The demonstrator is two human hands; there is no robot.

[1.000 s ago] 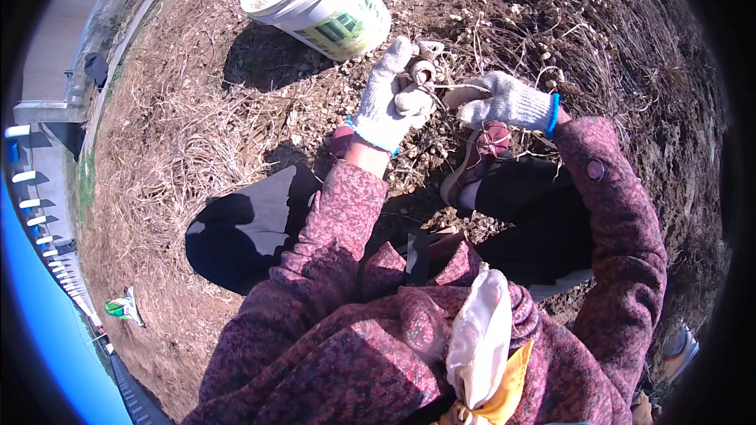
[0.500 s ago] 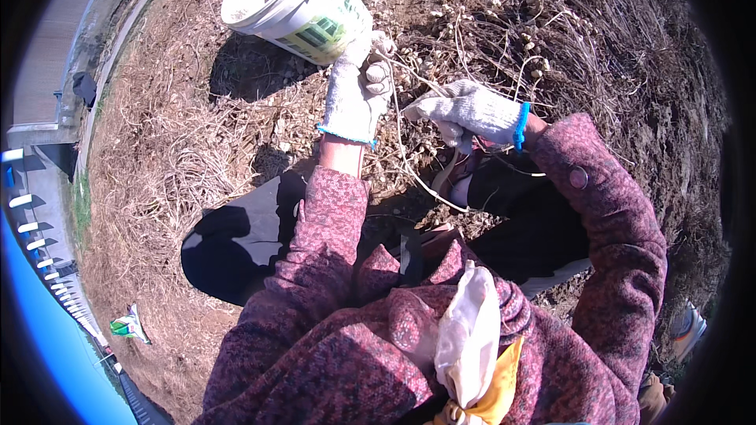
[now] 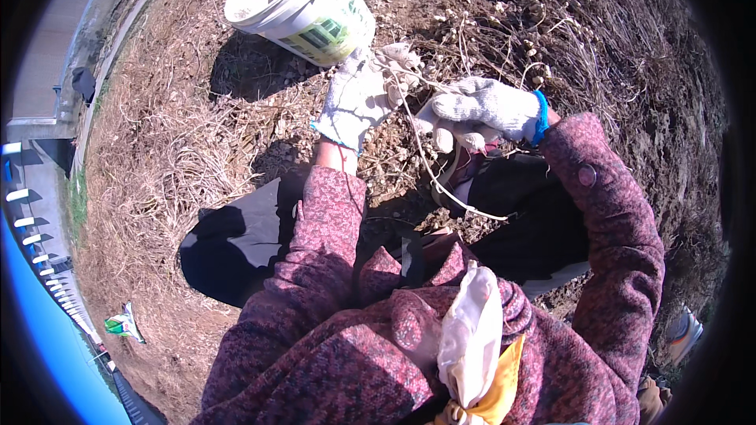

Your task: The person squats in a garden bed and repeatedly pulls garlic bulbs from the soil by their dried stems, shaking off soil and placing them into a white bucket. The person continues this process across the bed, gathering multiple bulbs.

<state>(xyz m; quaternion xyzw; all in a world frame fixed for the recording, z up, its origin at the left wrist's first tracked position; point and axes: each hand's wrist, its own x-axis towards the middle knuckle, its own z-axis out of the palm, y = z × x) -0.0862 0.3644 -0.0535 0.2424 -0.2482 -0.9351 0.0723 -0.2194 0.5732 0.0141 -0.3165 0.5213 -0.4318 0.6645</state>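
My left hand, in a white knit glove, is closed around a long dry plant stem just below a white bucket. The stem hangs from its fingers, and its thin end reaches over my dark trouser leg. Close beside it on the right, my right hand, gloved with a blue cuff, has its fingers curled. What sits between those fingers is hidden. Pale pods, peanut-like, cling to the dried plants beyond this hand.
The bucket is tilted, its mouth toward the upper left. Dry straw covers the ground on the left. A heap of uprooted dry stems lies at the upper right. A green and white bag is at the lower left. My bent knees frame the work spot.
My left hand has turned and shifted slightly right. My right hand has moved a little right, its fingers curling more. The stem's lower end has swung to the right.
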